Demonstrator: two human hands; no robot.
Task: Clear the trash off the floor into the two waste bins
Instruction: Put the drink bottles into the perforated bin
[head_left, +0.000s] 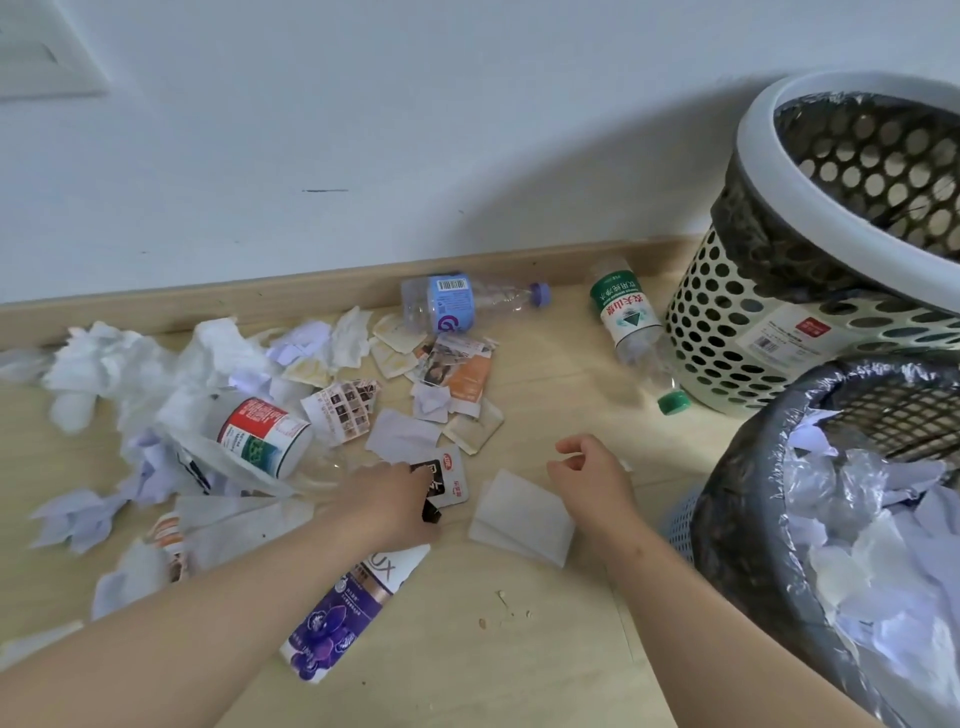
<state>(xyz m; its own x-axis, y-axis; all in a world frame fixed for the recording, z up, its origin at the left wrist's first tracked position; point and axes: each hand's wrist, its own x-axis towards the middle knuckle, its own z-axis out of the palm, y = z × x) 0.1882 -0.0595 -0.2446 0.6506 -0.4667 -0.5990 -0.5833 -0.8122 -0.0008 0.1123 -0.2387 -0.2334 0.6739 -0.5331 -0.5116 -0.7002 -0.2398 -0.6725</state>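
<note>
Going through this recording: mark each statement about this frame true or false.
1. The grey-lined bin holds paper scraps. True.
2. The green-capped bottle stands upright. False: it lies on the floor beside the cream bin.
3. The right hand holds a bottle. False: no bottle is in its grip; a white sheet lies by it.
4. The left hand is at the black-and-white sachet. True.

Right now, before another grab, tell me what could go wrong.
The grey-lined mesh bin is already heaped with paper scraps; more may spill over its rim. The purple-flowered white bottle lies beneath the arm of the left hand, which pinches the black-and-white sachet; pulling back could send the bottle rolling.
</note>
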